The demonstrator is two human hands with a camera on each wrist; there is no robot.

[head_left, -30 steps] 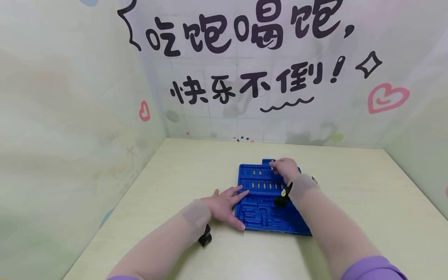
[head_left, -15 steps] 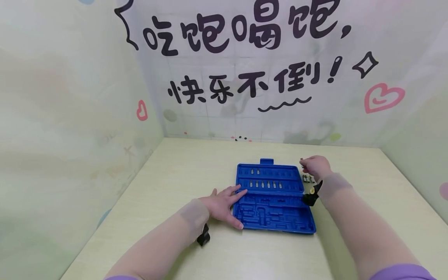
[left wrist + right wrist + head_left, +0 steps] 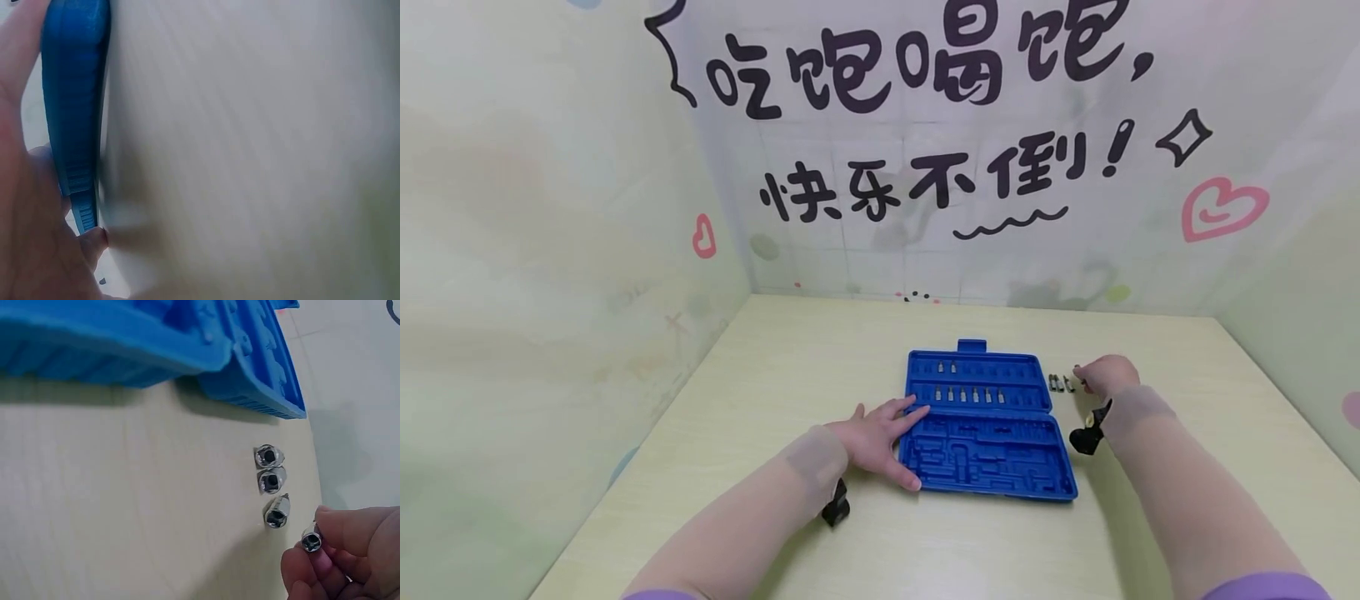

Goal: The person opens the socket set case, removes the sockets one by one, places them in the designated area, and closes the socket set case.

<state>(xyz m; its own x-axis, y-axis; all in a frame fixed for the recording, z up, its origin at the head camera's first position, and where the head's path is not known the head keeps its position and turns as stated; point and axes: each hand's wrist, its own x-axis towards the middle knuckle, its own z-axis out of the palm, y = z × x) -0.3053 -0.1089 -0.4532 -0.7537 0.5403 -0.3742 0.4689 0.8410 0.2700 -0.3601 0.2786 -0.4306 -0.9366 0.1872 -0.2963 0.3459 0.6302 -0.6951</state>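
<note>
A blue plastic tool case lies unfolded on the table, its moulded slots facing up. My left hand rests against its left side with fingers spread and straight, thumb at the near corner. Right of the case, my right hand pinches a small silver socket bit between thumb and fingers, its square hole showing in the right wrist view. Beside it on the table, apart from the case, lie 3 loose socket bits. Several more bits sit in a row in the case's far half, with two bits in the row behind.
The pale wooden table runs back to a printed wall with large dark lettering. Side walls close it in on the left and right. A blue latch tab sticks out from the case's far edge.
My right hand has moved from the case's far row out to the right, then lower and nearer the loose bits, carrying the socket bit. The left hand has stayed on the case.
</note>
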